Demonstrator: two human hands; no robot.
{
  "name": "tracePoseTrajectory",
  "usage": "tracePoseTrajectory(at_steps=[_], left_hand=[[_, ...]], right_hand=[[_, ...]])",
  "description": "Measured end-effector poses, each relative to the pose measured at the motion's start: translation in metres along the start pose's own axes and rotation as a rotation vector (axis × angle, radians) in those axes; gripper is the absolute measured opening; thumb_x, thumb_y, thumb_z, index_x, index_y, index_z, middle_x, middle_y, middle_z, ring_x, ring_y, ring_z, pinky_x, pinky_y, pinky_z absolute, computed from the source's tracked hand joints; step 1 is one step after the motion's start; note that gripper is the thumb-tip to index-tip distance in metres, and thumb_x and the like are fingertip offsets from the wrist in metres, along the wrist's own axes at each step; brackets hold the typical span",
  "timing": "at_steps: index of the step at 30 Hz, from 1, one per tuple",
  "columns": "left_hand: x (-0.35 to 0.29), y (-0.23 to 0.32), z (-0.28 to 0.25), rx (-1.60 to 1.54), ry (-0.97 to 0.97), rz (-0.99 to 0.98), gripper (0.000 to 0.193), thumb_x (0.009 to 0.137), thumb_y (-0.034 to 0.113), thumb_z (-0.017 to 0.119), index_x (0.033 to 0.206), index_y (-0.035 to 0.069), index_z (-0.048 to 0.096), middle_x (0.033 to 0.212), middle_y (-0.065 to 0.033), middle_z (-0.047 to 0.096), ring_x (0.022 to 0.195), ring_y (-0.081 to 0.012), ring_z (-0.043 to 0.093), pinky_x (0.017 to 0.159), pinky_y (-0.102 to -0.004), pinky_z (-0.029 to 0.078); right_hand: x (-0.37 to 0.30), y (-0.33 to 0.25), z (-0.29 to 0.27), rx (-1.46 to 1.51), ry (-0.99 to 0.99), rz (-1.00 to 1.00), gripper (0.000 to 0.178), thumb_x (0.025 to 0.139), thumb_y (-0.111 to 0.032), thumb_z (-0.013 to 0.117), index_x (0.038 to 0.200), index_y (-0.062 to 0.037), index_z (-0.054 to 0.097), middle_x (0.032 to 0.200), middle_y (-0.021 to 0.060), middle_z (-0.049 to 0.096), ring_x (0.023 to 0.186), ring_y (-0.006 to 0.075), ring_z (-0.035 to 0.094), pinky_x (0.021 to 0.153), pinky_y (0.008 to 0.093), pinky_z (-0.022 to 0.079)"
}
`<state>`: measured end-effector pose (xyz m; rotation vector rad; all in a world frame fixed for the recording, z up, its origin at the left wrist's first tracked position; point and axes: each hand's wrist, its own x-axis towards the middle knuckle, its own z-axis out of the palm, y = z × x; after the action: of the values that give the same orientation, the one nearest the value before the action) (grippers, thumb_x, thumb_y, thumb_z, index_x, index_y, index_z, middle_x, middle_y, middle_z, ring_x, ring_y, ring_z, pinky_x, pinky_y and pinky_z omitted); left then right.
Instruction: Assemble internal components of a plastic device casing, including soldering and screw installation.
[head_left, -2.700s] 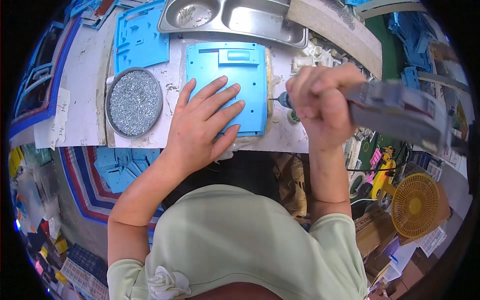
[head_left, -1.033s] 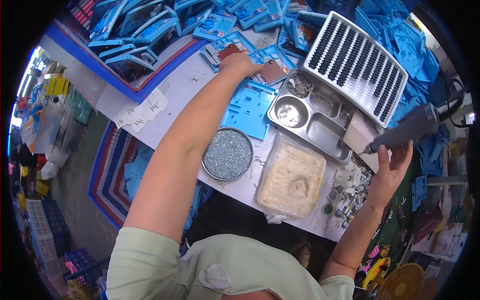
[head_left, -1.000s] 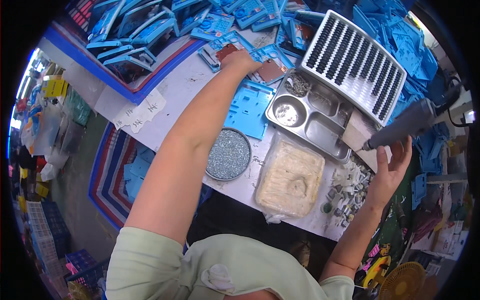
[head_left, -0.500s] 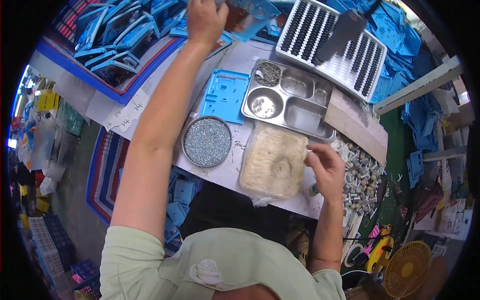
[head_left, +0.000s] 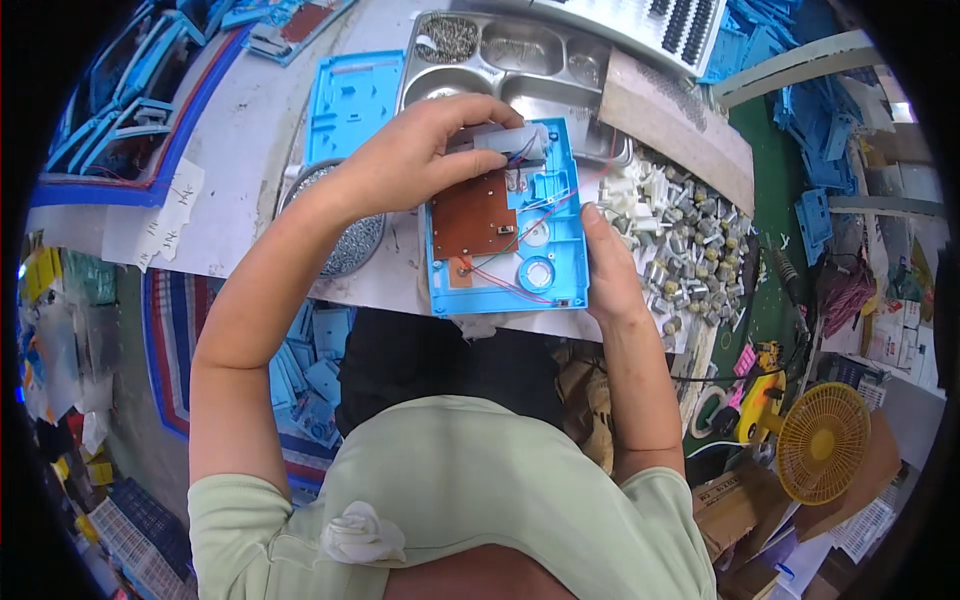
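- Left hand [head_left: 430, 150]: fingers nearly closed around the grey box [head_left: 533, 143] in the blue case [head_left: 571, 256].
- Right hand [head_left: 612, 265]: fingers, partly hidden, grip the blue case's right edge.

- The white worktop [head_left: 235, 140] is brightly lit.
- Highlights are reflected by the steel tray [head_left: 550, 98].
- Straight edges are bowed toward blackened corners.
- Detail is softened at far left.

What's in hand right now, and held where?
Open blue plastic casing: right hand at its right edge, left hand at its top left; hidden fingertips unclear.
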<state>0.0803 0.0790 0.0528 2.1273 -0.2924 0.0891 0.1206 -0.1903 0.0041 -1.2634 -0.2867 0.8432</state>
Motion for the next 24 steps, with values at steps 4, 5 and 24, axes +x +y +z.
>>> tracePoseTrajectory(at_steps=[4, 5, 24], left_hand=[[0.003, -0.024, 0.022, 0.078, -0.039, 0.1, 0.036, 0.092, 0.012, 0.07, 0.127, 0.003, 0.066, 0.124, -0.0129, 0.069, 0.112, -0.0263, 0.066, 0.099, -0.0368, 0.051], [0.004, -0.029, 0.029, 0.089, -0.019, 0.13, 0.036, 0.092, 0.012, 0.07, 0.126, 0.002, 0.066, 0.124, -0.0137, 0.069, 0.112, -0.0279, 0.066, 0.099, -0.0369, 0.051], [-0.09, -0.005, 0.083, 0.341, 0.011, 0.231, 0.022, 0.079, 0.02, 0.081, 0.096, 0.012, 0.07, 0.101, -0.0058, 0.063, 0.095, -0.0264, 0.06, 0.088, -0.042, 0.042]], right_hand=[[-0.015, 0.007, 0.001, -0.512, 0.186, -0.17, 0.038, 0.104, -0.03, 0.062, 0.122, 0.0034, 0.065, 0.106, 0.0132, 0.071, 0.097, 0.0183, 0.065, 0.08, 0.0281, 0.051], [-0.018, 0.011, 0.002, -0.721, 0.29, -0.253, 0.033, 0.097, -0.019, 0.069, 0.123, 0.0014, 0.065, 0.103, 0.0142, 0.069, 0.094, 0.0222, 0.064, 0.08, 0.0322, 0.049], [0.029, 0.013, -0.006, -0.571, 0.392, -0.147, 0.014, 0.082, -0.013, 0.077, 0.088, -0.0003, 0.072, 0.066, -0.002, 0.053, 0.062, 0.0046, 0.044, 0.058, 0.0242, 0.037]])
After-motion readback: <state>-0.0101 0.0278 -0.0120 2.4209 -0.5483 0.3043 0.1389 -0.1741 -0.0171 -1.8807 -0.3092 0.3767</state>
